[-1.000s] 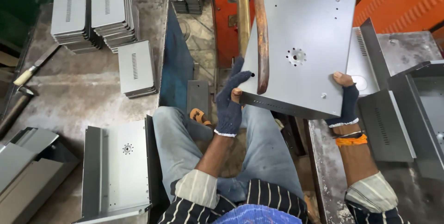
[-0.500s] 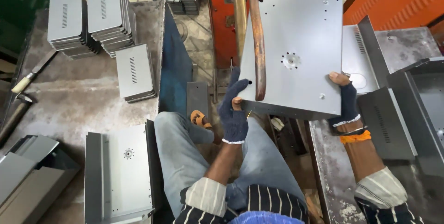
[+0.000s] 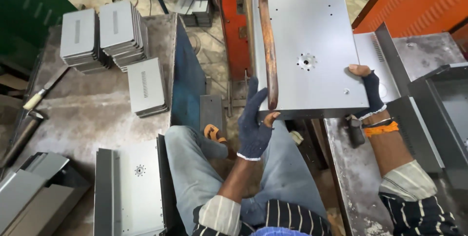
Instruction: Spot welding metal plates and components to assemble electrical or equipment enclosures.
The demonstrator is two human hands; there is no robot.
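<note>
I hold a large grey sheet-metal panel [image 3: 312,46] with a round hole pattern, level in front of me. My left hand [image 3: 253,121], in a dark blue knit glove, grips its near left corner. My right hand [image 3: 369,92], also gloved with fingertips bare, grips its near right corner. A copper welding arm [image 3: 267,50] runs over the panel's left side, its tip close to the near edge by my left hand.
An orange-red machine body [image 3: 229,26] stands behind the copper arm. Stacks of small grey slotted metal plates [image 3: 102,36] lie on the left table, with a bent panel [image 3: 131,187] nearer me. More grey metal parts [image 3: 429,114] sit on the right table.
The panel has shifted slightly to the left under the copper arm and now lies squarer to me. Both hands keep their grip on the near corners.
</note>
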